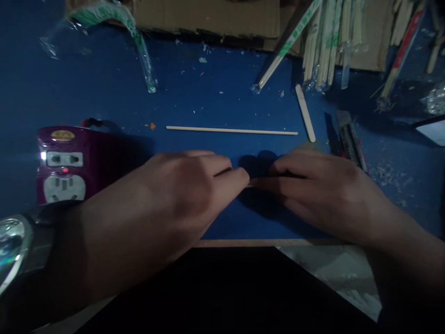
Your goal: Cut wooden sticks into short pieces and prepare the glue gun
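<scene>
Over the blue tabletop [208, 102], the left hand [194, 185] and the right hand [313, 185] nearly meet, their fingertips pinched together on a thin pale piece [249, 185]. Only a sliver of that piece shows between them (the fingers hide the rest), near the tabletop's near edge.

Just beyond the hands, a slender round stick [232, 130] lies roughly left to right. A flat, round-ended stick [305, 113] sits to its right, with a dark cutter-like tool [351, 139] farther right, partly behind the right hand. To the left stands a purple socket unit [64, 162] with a lit red light. At the far side, a green-printed clear wrapper [137, 39], brown cardboard [208, 18] and wrapped sticks [285, 48] are spread out. A watch [14, 250] is on the left wrist.
</scene>
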Tool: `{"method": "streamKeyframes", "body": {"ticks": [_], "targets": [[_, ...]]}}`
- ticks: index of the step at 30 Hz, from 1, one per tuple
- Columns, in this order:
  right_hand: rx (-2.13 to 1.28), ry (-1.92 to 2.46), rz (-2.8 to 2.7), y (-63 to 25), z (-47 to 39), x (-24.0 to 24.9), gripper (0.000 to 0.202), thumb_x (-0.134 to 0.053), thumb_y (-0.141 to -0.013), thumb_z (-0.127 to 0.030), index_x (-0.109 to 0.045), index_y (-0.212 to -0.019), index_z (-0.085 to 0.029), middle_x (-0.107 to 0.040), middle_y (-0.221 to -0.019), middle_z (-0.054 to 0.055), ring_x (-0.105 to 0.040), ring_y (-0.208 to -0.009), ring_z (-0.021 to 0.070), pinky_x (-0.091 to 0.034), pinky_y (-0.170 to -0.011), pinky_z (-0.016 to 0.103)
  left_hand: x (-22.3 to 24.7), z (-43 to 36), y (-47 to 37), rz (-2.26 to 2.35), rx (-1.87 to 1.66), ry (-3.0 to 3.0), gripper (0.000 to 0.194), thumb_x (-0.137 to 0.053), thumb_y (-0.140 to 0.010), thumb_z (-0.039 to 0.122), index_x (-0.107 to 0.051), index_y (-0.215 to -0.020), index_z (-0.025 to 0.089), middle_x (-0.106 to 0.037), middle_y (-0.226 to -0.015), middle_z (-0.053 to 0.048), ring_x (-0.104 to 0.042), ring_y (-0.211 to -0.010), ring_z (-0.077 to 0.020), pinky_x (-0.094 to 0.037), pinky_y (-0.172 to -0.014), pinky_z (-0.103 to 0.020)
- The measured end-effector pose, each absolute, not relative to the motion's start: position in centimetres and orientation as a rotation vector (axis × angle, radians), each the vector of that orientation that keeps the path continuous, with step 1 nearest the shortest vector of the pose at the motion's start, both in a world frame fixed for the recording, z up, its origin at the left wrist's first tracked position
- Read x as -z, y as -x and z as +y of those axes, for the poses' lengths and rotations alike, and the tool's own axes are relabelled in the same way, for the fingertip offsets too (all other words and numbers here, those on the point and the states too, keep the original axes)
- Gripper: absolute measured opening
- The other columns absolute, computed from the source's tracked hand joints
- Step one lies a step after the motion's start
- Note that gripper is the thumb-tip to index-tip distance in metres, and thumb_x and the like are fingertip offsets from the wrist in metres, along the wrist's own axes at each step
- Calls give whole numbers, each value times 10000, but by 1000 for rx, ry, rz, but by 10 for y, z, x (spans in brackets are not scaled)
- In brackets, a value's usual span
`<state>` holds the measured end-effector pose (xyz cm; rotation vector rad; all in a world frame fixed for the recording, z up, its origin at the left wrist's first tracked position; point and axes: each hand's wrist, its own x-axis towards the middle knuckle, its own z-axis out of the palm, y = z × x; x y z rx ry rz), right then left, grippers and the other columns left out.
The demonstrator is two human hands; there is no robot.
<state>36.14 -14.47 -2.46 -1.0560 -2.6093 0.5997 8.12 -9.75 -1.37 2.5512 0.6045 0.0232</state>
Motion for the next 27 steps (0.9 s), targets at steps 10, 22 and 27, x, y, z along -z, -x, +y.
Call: {"method": "streamKeyframes", "body": {"ticks": [10,22,27], "targets": [[-603,1099,-2621,-361,-145,24,277,-531,-1118,-175,-798,-1190,-174,-753,-1063,104,-710,-949,249,-557,-787,375,14,-99,-79,612,-19,-2557,302,-496,-981,72,-667,-1178,224,-754,-1129,-61,-709,-942,-228,-502,-646,-340],[-646,1153,-2622,-359,-146,24,340,-506,-1079,-127,-809,-1214,-201,-754,-1089,92,-709,-994,258,-558,-819,379,15,-102,-89,619,84,-2618,343,-443,-1036,158,-780,-1024,223,-743,-994,-64,-666,-849,-231,-461,-610,-346],[-651,1159,-2622,-359,-145,27,312,-527,-1055,-93,-808,-1161,-177,-751,-1090,102,-711,-980,268,-551,-792,390,14,-108,-92,632,-10,-2694,368,-414,-1026,101,-767,-1020,205,-668,-885,-50,-574,-742,-204,-378,-576,-332]]}}
